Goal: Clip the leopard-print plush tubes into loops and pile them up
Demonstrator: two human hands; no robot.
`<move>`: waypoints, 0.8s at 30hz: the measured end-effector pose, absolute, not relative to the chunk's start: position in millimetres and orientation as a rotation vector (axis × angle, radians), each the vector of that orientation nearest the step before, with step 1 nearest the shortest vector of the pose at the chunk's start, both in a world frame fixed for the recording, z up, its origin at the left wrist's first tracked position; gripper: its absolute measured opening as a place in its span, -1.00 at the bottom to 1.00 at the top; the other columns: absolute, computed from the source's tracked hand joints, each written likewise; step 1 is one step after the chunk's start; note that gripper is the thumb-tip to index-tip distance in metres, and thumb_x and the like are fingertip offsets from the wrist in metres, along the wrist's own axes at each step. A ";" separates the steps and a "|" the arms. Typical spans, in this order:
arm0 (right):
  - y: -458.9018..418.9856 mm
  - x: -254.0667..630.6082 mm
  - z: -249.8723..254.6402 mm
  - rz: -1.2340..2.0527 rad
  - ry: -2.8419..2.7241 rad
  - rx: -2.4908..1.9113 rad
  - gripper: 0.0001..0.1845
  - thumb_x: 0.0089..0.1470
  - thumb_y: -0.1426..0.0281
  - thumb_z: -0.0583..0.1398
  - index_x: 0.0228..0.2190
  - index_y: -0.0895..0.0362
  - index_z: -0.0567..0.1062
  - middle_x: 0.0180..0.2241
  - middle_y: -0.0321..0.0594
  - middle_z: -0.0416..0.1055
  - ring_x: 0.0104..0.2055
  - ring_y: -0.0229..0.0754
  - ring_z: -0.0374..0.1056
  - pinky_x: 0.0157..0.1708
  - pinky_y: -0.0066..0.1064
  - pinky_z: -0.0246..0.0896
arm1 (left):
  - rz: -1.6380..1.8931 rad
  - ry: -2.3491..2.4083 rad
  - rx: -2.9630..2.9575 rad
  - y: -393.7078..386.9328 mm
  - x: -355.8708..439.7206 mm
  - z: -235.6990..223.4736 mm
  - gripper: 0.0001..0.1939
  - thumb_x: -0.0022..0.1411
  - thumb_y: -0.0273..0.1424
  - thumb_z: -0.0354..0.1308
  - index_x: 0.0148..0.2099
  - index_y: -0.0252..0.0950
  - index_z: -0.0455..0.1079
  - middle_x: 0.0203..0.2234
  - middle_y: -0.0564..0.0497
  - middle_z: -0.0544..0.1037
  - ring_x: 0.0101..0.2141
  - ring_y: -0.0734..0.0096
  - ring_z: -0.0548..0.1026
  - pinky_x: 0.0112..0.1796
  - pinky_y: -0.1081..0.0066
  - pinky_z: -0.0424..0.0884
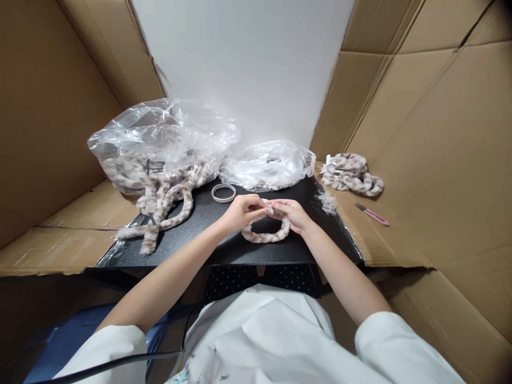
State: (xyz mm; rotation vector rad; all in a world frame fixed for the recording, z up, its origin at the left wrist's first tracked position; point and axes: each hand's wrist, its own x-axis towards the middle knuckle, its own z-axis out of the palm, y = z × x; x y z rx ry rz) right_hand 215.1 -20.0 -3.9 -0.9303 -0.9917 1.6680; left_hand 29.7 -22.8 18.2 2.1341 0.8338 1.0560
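Nearest, below the furry ring, is the person's white shirt, with a dark cable crossing the left sleeve and a blue seat lower to the ring's left. The furry ring, brown and white, sits over the near part of the black tabletop, its loop hanging on the near side of the fingers. The left hand is at the ring's upper left, thumb and bent fingers pinching its far part; the right hand is at its upper right, fingers drawn together around the same stretch. The fingertips nearly meet there, beside a small white piece; which hand grips that piece I cannot tell.

Right of the ring, on cardboard, lie pink-handled snips. Left of the ring, furry strips spread over the tabletop. Beyond the ring, slightly left, lies a roll of tape; beyond and right, a tuft of fluff and, farther, a heap of furry loops. Straight beyond the ring lies a clear plastic bag; beyond and left stands a larger plastic bag. Farthest beyond it rises a pale wall.
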 end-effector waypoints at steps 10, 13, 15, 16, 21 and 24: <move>-19.2 213.1 -13.3 1.654 -0.971 -0.909 -0.67 -0.44 0.41 0.50 -0.49 0.20 0.63 -0.48 -0.22 0.58 -0.40 -0.26 0.48 -0.26 -0.40 0.42 | 1.093 0.829 1.646 -23.2 37.4 3.8 -0.61 0.01 -0.23 0.36 -0.19 -0.34 0.40 -0.56 0.10 0.48 -0.57 0.56 0.43 -0.52 0.56 0.37; -18.1 213.2 -14.9 1.665 -0.954 -0.910 -0.71 -0.43 0.45 0.49 -0.50 0.19 0.62 -0.49 -0.23 0.58 -0.42 -0.27 0.48 -0.27 -0.41 0.43 | 1.096 0.890 1.683 -23.5 38.7 1.4 -0.67 0.02 -0.19 0.34 -0.33 -0.39 0.46 -0.50 -0.02 0.55 -0.51 0.50 0.47 -0.47 0.50 0.42; -17.6 213.5 -15.5 1.673 -0.947 -0.914 -0.73 -0.40 0.48 0.48 -0.51 0.18 0.62 -0.49 -0.23 0.58 -0.42 -0.27 0.48 -0.28 -0.40 0.43 | 1.110 0.957 1.727 -24.4 38.9 0.3 -0.66 0.04 -0.17 0.32 -0.33 -0.41 0.51 -0.49 -0.06 0.57 -0.51 0.46 0.48 -0.48 0.48 0.41; -17.5 213.7 -15.6 1.678 -0.945 -0.918 -0.75 -0.38 0.49 0.48 -0.50 0.18 0.62 -0.48 -0.22 0.58 -0.42 -0.27 0.48 -0.28 -0.40 0.44 | 1.130 0.993 1.771 -24.9 38.8 -0.1 -0.66 0.05 -0.17 0.31 -0.33 -0.41 0.52 -0.50 -0.06 0.57 -0.52 0.46 0.47 -0.49 0.48 0.40; -18.3 214.0 -14.7 1.705 -0.900 -0.948 -0.81 -0.30 0.55 0.44 -0.50 0.21 0.62 -0.48 -0.21 0.58 -0.40 -0.28 0.48 -0.30 -0.46 0.43 | 1.212 1.019 2.191 -26.2 36.4 -2.5 -0.78 0.19 -0.28 0.22 -0.34 -0.34 0.56 -0.44 -0.04 0.55 -0.48 0.50 0.45 -0.44 0.52 0.36; -19.0 213.5 -14.2 1.701 -0.871 -0.967 -0.85 -0.27 0.59 0.41 -0.51 0.22 0.62 -0.51 -0.21 0.57 -0.43 -0.30 0.47 -0.32 -0.48 0.42 | 1.162 0.946 2.377 -25.3 33.5 -6.2 -0.83 0.21 -0.32 0.21 -0.26 -0.31 0.55 -0.38 -0.04 0.52 -0.46 0.52 0.44 -0.41 0.51 0.37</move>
